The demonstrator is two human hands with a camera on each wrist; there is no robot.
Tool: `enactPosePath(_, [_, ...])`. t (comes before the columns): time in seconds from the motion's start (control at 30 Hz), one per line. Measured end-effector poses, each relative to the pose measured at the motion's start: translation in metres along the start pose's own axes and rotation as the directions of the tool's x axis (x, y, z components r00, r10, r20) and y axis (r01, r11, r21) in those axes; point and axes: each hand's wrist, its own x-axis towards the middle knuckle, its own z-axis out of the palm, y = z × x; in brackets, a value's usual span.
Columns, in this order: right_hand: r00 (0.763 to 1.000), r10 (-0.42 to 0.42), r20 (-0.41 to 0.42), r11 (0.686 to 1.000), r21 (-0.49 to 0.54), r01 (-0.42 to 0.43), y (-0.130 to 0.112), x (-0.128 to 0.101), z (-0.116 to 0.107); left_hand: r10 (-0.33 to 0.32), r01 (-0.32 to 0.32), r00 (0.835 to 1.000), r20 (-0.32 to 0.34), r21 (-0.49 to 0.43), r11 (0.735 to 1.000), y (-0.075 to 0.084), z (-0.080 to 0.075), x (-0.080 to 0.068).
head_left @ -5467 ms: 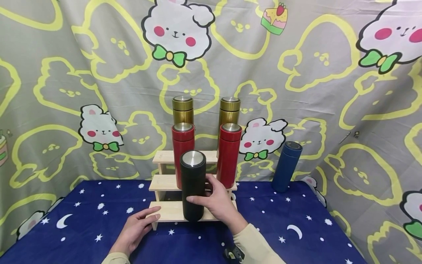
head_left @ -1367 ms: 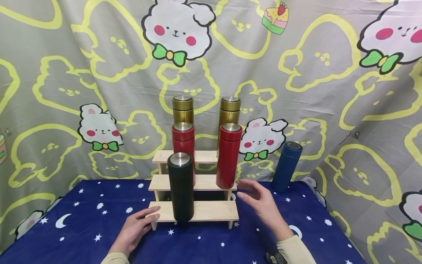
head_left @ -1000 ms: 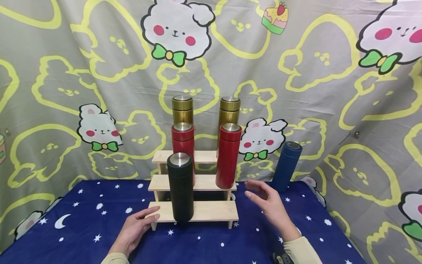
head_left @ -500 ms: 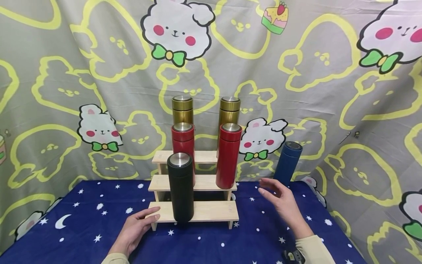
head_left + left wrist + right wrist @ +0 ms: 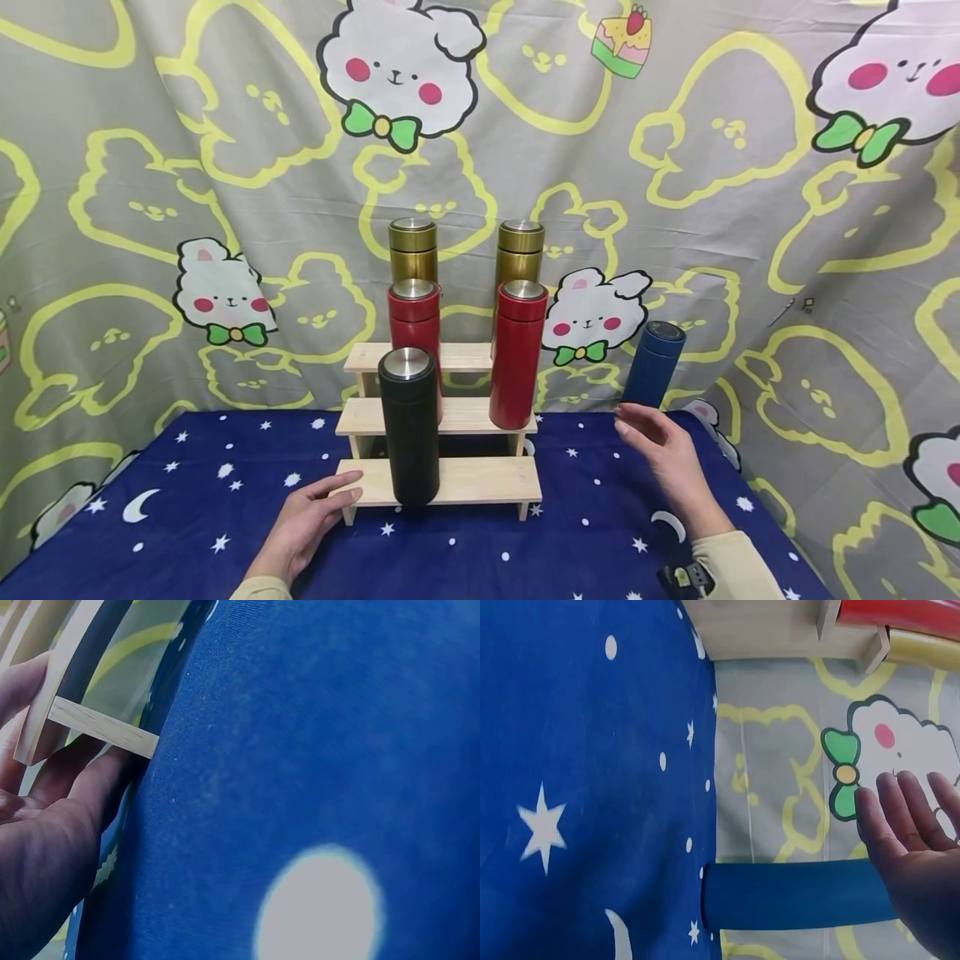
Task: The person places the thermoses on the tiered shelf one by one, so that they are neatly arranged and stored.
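Observation:
A three-step wooden stand (image 5: pixel 480 479) stands on the table. My left hand (image 5: pixel 303 517) grips the left end of its lowest step; in the left wrist view the fingers (image 5: pixel 90 780) reach under the board beside the leg. A black thermos (image 5: pixel 409 433) stands upright on that step, left of its middle. Two red thermoses, one at left (image 5: pixel 414 321) and one at right (image 5: pixel 517 358), are on the middle step. My right hand (image 5: pixel 671 462), fingers extended and holding nothing, is in front of a blue thermos (image 5: pixel 652 362), hiding its lower part. Contact is not visible.
Two gold thermoses, left (image 5: pixel 412 254) and right (image 5: pixel 521 254), stand at the back of the stand. A dark blue star-and-moon cloth (image 5: pixel 247 550) covers the table. Behind it hangs a grey cartoon-print curtain (image 5: pixel 525 167).
The right hand released the black thermos left of where it was held, then moved right to the front of the blue thermos. My left hand has stayed on the stand.

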Motion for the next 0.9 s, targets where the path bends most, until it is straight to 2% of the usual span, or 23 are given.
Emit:
enactPosePath(0.3, [0.998, 0.041, -0.054, 0.998, -0.035, -0.043, 0.014, 0.005, -0.011, 0.008, -0.008, 1.000, -0.002, -0.013, 1.000, -0.001, -0.001, 0.000])
enactPosePath(0.57, [0.990, 0.050, -0.128, 0.999, -0.005, -0.051, 0.027, 0.015, -0.024, 0.010, -0.010, 1.000, 0.000, -0.017, 1.000, 0.000, -0.001, 0.000])
enactPosePath(0.9, [0.964, 0.156, -0.216, 0.979, -0.092, -0.179, 0.037, 0.025, -0.033, 0.011, -0.011, 1.000, -0.008, -0.016, 1.000, 0.000, 0.000, 0.000])
